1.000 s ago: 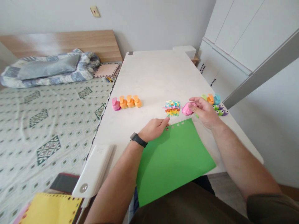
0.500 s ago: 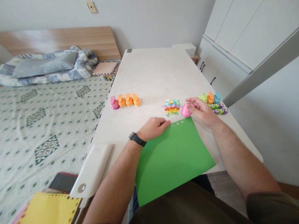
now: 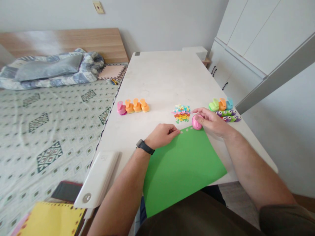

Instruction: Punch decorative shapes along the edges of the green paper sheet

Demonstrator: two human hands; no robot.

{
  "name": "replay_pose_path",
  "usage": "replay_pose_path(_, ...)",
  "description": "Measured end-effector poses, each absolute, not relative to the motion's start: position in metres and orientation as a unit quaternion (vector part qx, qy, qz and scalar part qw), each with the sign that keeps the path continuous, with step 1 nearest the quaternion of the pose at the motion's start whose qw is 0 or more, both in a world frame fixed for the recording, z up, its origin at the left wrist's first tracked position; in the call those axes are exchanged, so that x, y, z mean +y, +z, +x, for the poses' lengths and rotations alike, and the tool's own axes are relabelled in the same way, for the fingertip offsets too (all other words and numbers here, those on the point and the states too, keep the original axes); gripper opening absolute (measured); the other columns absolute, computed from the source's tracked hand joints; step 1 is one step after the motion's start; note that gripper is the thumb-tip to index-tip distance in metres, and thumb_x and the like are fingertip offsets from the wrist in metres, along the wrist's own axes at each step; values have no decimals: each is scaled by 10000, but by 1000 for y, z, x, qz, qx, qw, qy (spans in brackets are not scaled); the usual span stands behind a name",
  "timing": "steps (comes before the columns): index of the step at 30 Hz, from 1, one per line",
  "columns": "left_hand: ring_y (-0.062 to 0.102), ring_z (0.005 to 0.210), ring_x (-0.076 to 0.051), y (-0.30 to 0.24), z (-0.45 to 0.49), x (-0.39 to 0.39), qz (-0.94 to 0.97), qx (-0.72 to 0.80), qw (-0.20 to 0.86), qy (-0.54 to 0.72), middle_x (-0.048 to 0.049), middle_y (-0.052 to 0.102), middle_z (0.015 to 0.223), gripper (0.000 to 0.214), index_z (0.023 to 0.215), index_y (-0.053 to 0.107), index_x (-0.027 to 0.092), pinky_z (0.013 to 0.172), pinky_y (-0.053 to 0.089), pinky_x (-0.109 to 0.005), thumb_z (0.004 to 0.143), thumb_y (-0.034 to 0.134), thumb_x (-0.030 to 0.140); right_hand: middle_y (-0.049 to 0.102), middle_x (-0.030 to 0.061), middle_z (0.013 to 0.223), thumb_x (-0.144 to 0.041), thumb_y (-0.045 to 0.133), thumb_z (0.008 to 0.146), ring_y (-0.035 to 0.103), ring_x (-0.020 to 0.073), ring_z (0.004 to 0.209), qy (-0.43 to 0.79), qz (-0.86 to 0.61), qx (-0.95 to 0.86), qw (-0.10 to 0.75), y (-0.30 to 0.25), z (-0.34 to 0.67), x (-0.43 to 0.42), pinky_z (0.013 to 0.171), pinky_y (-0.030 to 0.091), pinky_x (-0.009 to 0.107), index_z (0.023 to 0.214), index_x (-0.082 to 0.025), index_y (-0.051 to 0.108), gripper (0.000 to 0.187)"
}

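Observation:
A green sheet of paper (image 3: 184,167) reaches over the table's near edge, with several star-shaped holes along its far edge. My left hand (image 3: 166,135), a dark watch at its wrist, pinches that far edge near its left end. In my right hand (image 3: 211,120) is a pink craft punch (image 3: 197,122), thumb on top, fingers around its far side. The punch sits at the far right corner of the sheet, over its edge. Just beyond the paper lies a pile of small coloured paper cutouts (image 3: 182,113).
One pink and several orange punches (image 3: 136,105) stand in a row at left. More punches (image 3: 221,105) and small purple and green pieces (image 3: 230,116) are at right. A white power bank (image 3: 98,178) and punched yellow paper (image 3: 51,219) lie near left. Beyond is a bed (image 3: 61,108).
My right hand has brought the pink punch slightly nearer, from beyond the green sheet's far edge onto it at the corner. My left hand keeps its place.

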State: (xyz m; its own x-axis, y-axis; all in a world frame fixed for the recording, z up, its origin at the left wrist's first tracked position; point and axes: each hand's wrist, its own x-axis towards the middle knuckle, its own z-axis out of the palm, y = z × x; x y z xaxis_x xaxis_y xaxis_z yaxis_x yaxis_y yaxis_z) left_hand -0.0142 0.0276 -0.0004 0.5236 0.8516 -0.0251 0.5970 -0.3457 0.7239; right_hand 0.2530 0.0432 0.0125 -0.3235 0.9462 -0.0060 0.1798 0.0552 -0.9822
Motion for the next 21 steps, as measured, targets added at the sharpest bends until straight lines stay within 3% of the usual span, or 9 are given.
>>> replay_pose_path(10,480,581,-109,1,-15,27,798,455,351,184,8,620,655,368,756,653,170,574,334,-251,956,539,458,590,-8,747,-464,708,903,503,152,662,579,-420,-609,342,8,256,46,609,396,301,1233,-222,639,415)
replay_pose_path(21,495,584,-115,2,-15,27,802,450,350,178,-3,634,665,372,751,656,171,575,344,-252,957,534,456,549,-51,605,-430,753,867,480,139,541,628,-400,-567,354,4,252,45,569,413,297,1117,-206,634,357)
